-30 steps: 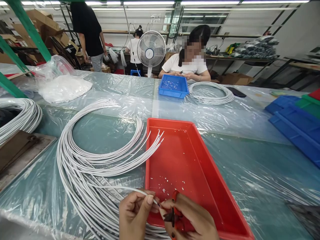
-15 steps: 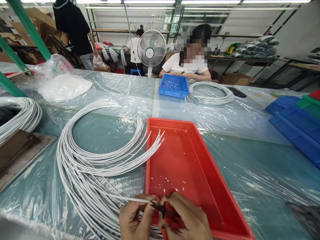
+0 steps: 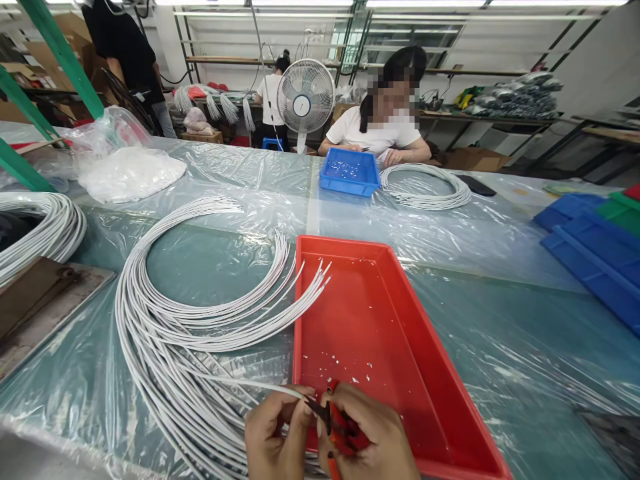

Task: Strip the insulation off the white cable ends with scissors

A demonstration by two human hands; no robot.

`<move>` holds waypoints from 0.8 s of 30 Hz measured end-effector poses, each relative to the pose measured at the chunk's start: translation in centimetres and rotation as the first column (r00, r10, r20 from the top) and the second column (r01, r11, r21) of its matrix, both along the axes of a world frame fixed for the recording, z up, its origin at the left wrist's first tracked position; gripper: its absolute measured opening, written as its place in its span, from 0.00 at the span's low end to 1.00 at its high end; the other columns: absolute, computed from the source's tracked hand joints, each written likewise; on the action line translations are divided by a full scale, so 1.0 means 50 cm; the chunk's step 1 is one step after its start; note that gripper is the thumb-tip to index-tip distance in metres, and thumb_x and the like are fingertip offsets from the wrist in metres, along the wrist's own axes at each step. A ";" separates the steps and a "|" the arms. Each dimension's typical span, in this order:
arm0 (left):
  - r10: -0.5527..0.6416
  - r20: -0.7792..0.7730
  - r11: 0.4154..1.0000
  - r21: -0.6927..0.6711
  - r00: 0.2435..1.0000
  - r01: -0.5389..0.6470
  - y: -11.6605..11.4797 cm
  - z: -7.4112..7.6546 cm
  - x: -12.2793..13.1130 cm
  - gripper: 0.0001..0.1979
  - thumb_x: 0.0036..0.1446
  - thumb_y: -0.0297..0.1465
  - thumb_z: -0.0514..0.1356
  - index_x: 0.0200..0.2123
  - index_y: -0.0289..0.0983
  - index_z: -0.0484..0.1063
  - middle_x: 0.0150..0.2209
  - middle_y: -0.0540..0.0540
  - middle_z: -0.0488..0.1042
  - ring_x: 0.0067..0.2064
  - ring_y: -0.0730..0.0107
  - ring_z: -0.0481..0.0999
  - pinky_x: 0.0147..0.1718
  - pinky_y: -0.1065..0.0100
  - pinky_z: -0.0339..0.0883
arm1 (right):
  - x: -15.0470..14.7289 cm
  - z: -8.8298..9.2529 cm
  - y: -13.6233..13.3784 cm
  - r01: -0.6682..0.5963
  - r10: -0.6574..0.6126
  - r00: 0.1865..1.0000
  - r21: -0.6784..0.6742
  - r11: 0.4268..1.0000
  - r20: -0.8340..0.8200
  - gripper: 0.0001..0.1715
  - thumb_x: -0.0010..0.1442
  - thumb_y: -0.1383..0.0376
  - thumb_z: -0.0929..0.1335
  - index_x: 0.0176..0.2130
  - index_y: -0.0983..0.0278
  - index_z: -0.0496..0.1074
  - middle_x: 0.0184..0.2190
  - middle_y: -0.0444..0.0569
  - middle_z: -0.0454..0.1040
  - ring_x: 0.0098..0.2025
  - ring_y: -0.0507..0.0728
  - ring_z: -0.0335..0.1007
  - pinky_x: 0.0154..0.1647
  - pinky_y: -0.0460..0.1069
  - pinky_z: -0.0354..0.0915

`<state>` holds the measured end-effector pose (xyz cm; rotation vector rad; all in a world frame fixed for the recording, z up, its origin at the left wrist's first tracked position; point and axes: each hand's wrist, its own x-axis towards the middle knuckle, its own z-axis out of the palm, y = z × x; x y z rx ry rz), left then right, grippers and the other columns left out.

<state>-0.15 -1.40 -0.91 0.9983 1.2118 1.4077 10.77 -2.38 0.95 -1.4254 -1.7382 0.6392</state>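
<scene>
Two near hands point(image 3: 277, 433) point(image 3: 375, 433), one orange-handled tool point(image 3: 340, 425), one large red tray point(image 3: 355, 313) and one fan point(image 3: 306, 97) show.

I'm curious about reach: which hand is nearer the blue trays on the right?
Right: the right hand is left of the blue trays; the left hand, farther left.

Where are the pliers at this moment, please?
The pliers are at the bottom centre of the head view, in the right hand, by the near end of the red tray, their tips at the cable in the left hand.
</scene>
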 end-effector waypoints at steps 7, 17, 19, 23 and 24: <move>-0.194 0.317 0.933 -0.232 0.928 0.274 0.030 0.032 -0.012 0.10 0.46 0.33 0.65 0.21 0.33 0.71 0.15 0.51 0.73 0.17 0.77 0.71 0.18 0.79 0.65 | 0.021 0.023 -0.007 -0.018 0.029 0.991 0.084 0.996 -0.133 0.08 0.45 0.75 0.62 0.22 0.62 0.61 0.17 0.38 0.59 0.18 0.47 0.54 0.18 0.41 0.52; -0.193 0.492 0.873 -0.310 0.849 0.378 0.030 0.037 -0.015 0.14 0.43 0.35 0.67 0.19 0.32 0.68 0.13 0.49 0.73 0.13 0.78 0.69 0.15 0.79 0.63 | 0.058 0.022 -0.009 -0.092 0.092 0.996 0.235 0.968 0.010 0.16 0.46 0.77 0.64 0.35 0.61 0.67 0.21 0.41 0.67 0.21 0.49 0.64 0.21 0.41 0.62; -0.216 0.468 0.876 -0.294 0.857 0.381 0.028 0.031 -0.016 0.14 0.45 0.36 0.66 0.19 0.32 0.68 0.12 0.49 0.72 0.13 0.77 0.69 0.15 0.78 0.63 | 0.053 0.025 -0.007 -0.134 0.127 0.991 0.279 0.951 0.041 0.17 0.48 0.76 0.65 0.39 0.62 0.68 0.23 0.43 0.69 0.22 0.50 0.65 0.23 0.42 0.63; -0.262 0.446 0.865 -0.285 0.856 0.414 0.024 0.030 -0.019 0.15 0.46 0.37 0.65 0.18 0.33 0.67 0.12 0.48 0.73 0.14 0.76 0.69 0.16 0.77 0.64 | 0.050 0.032 0.004 -0.232 0.233 0.972 0.306 0.923 0.034 0.18 0.51 0.78 0.63 0.41 0.62 0.68 0.24 0.45 0.71 0.24 0.51 0.64 0.24 0.43 0.63; -0.264 0.447 0.862 -0.289 0.855 0.417 0.024 0.032 -0.020 0.15 0.46 0.37 0.65 0.18 0.33 0.67 0.12 0.48 0.73 0.14 0.76 0.69 0.16 0.77 0.64 | 0.050 0.034 0.007 -0.262 0.261 0.964 0.312 0.913 0.045 0.18 0.52 0.78 0.62 0.40 0.63 0.69 0.24 0.45 0.71 0.24 0.51 0.64 0.23 0.43 0.62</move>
